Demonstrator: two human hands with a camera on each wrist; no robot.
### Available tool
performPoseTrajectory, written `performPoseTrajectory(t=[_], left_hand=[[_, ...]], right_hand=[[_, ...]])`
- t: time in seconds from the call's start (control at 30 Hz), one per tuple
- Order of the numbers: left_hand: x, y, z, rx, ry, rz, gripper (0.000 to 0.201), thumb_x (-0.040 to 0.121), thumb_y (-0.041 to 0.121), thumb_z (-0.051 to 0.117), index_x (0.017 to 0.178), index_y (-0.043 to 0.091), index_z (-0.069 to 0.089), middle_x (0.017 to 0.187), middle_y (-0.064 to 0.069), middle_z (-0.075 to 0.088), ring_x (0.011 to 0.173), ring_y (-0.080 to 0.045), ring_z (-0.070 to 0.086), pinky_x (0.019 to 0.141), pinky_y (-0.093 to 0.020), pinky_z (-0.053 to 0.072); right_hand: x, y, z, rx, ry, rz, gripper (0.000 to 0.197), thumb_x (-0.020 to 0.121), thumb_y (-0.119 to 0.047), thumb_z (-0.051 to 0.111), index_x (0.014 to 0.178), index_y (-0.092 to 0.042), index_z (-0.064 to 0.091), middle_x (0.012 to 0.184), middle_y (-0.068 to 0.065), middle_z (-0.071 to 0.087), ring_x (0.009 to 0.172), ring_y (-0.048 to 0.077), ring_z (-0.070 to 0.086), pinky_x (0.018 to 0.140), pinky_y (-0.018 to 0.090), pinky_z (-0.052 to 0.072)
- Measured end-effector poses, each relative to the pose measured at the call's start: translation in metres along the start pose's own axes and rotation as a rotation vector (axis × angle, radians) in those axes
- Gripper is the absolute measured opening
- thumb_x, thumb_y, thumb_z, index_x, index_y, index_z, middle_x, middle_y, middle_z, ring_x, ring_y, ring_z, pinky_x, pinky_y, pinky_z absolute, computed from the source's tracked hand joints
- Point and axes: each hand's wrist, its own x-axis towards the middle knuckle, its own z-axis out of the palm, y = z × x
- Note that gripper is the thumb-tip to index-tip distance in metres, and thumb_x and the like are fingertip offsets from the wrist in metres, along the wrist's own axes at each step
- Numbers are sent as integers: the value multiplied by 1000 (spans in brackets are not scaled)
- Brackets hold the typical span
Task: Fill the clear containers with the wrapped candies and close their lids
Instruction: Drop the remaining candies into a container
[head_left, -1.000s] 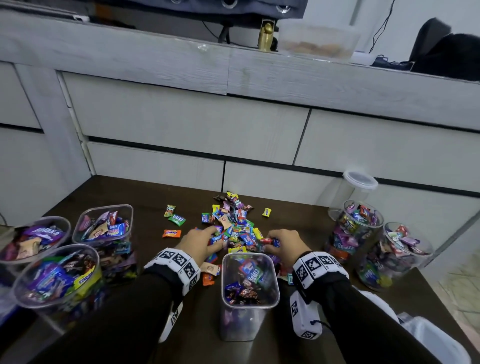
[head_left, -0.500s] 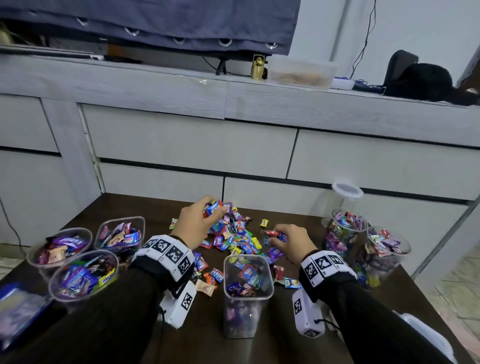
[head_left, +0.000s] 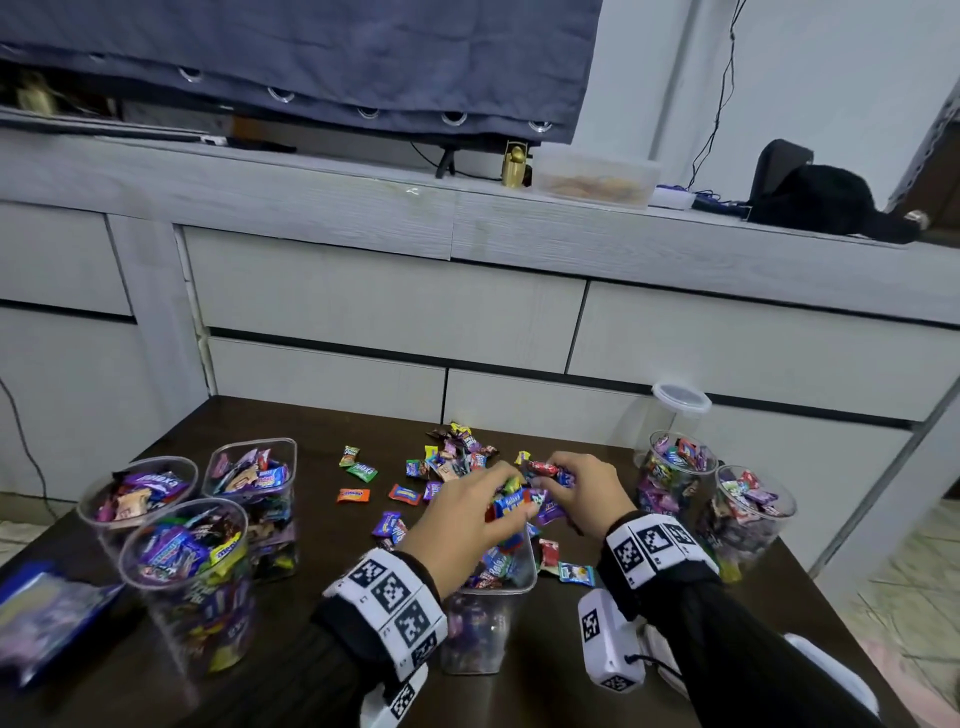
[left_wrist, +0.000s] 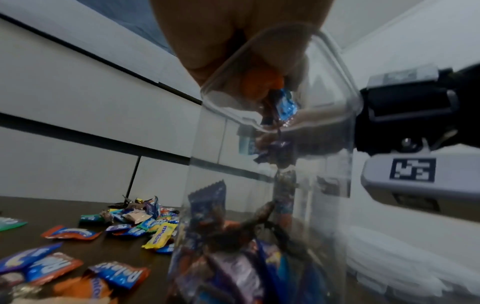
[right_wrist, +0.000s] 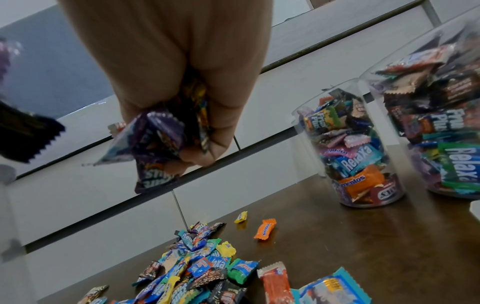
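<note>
A tall clear container (head_left: 485, 618), partly filled, stands at the table's near middle. My left hand (head_left: 506, 501) hovers over its open mouth and grips several wrapped candies. From the left wrist view the container (left_wrist: 324, 164) is seen from the side, and a blue candy (left_wrist: 285, 102) hangs from my fingers at its rim. My right hand (head_left: 553, 486) is just beyond the container, clutching a bunch of candies. In the right wrist view purple wrappers (right_wrist: 155, 144) stick out of that fist. A loose candy pile (head_left: 457, 460) lies on the dark table behind the container.
Three clear containers (head_left: 187, 566) full of candy stand at the left beside a blue bag (head_left: 47, 618). Two filled round jars (head_left: 675, 467) (head_left: 748, 514) and a lidded empty jar (head_left: 678, 410) stand at the right. White drawers (head_left: 389, 301) back the table.
My left hand lifted candies off the pile and swung back over the middle container. My right hand rose from the pile with a fistful. The head view tilted upward.
</note>
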Motion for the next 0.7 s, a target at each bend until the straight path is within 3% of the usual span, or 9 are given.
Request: performPoseTrajectory(t=[0.07, 0.13, 0.23, 0.37, 0.47, 0.7], left_hand=[[-2, -1, 2, 44, -35, -4, 37, 94, 50, 52, 124, 28, 51, 112, 7, 57, 100, -8, 55, 85, -24, 45], [-3, -2, 2, 47, -42, 2, 37, 94, 50, 53, 123, 28, 51, 113, 6, 57, 99, -9, 56, 83, -27, 47], [-3, -1, 1, 118, -52, 24, 36, 93, 48, 54, 120, 25, 52, 113, 3, 59, 103, -13, 55, 87, -31, 45], [-1, 1, -3, 199, -139, 54, 33, 92, 45, 53, 116, 22, 51, 111, 1, 56, 102, -16, 53, 91, -37, 46], [-1, 3, -7, 232, -199, 79, 27, 92, 42, 53, 110, 22, 50, 109, 0, 53, 100, -17, 52, 90, -39, 45], [-6, 11, -17, 298, -311, 104, 19, 90, 36, 53, 105, 30, 44, 104, 7, 52, 86, -11, 50, 76, -31, 42]], right_hand=[[-2, 2, -1, 15, 0, 9, 15, 87, -28, 65, 76, -22, 58, 63, -6, 53, 65, 15, 51, 63, 28, 38], [-3, 3, -2, 33, -2, 15, 15, 88, -28, 65, 76, -22, 58, 61, -8, 53, 59, 12, 51, 61, 28, 42], [-3, 5, -4, 2, 0, 6, 16, 88, -29, 64, 76, -25, 55, 64, -9, 52, 64, 11, 49, 55, 18, 33], [-4, 6, -5, -14, -9, -3, 21, 89, -29, 64, 71, -28, 52, 65, -9, 53, 64, 7, 48, 53, 18, 30], [-4, 6, -6, -11, -13, -1, 29, 89, -29, 63, 65, -34, 47, 64, -11, 52, 62, 3, 48, 52, 11, 31], [-1, 7, -6, -2, -14, 0, 14, 89, -28, 64, 78, -23, 56, 68, -9, 54, 68, 10, 51, 55, 14, 33]])
